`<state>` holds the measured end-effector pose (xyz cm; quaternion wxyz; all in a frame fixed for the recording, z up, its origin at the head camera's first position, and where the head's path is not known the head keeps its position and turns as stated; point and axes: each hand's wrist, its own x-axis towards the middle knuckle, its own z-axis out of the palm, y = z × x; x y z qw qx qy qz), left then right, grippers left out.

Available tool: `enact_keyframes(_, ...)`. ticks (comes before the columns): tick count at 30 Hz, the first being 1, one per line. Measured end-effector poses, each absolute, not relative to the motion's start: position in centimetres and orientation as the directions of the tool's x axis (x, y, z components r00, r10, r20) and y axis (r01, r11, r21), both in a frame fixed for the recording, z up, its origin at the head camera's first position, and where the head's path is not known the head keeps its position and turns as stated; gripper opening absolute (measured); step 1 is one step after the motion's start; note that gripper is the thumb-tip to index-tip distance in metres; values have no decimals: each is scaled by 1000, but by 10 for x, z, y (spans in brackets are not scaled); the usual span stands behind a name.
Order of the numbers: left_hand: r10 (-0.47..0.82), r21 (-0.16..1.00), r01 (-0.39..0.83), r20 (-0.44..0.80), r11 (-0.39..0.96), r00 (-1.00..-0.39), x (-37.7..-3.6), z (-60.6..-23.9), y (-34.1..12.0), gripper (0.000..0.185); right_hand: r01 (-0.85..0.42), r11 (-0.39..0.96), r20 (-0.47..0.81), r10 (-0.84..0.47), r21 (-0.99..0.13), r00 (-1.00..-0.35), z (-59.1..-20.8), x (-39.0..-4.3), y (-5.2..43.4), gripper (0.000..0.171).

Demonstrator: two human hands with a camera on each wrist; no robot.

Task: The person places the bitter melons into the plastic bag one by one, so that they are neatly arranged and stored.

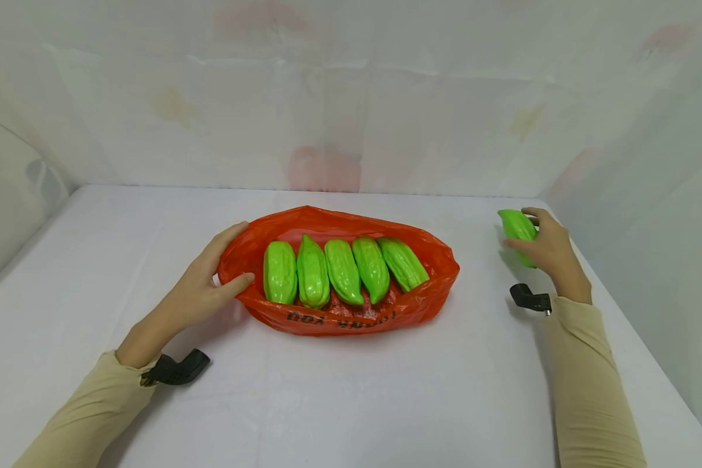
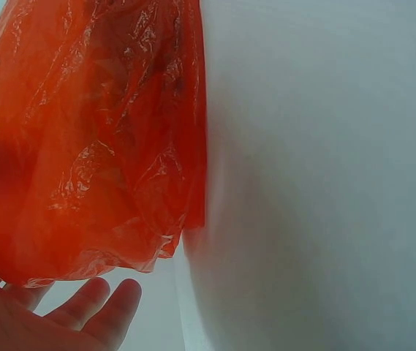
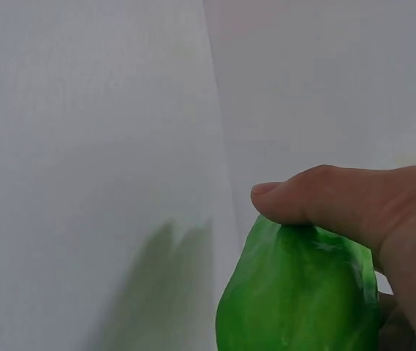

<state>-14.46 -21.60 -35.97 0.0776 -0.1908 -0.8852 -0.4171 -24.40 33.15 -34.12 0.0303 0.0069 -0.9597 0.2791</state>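
A red plastic bag (image 1: 351, 325) with dark lettering lies with its mouth spread wide. Inside it, several glossy green ridged gourds (image 1: 312, 270) sit side by side in a row. My left hand (image 1: 201, 283) is at the bag's left end, thumb and index finger spread apart against the rim. In the left wrist view, other fingers (image 2: 116, 311) stick out past the bag's edge. Far to the right, my right hand (image 1: 552, 247) grips another green gourd (image 1: 517, 231) between thumb and fingers. The right wrist view has the thumb (image 3: 303, 194) pressed on top of that gourd.
A white cloth covers the table (image 1: 351, 396). Pale hanging sheets (image 1: 386, 97) with faded red and yellow patches stand behind and at the sides. Black wrist devices (image 1: 178, 367) are worn at both sleeves. The right hand is close to the table's right edge.
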Motion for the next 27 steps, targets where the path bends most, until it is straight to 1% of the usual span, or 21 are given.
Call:
enact_keyframes(16,274,708,407,301,577,-913,-144,-361,-217,79,-93,852,51,-78,-515,-996,-329,-240,311,81)
enact_keyframes(27,277,703,423,320,571,-906,-146,-363,-218,79,-139,849,72,-119,-510,-990,-326,-239,302,76)
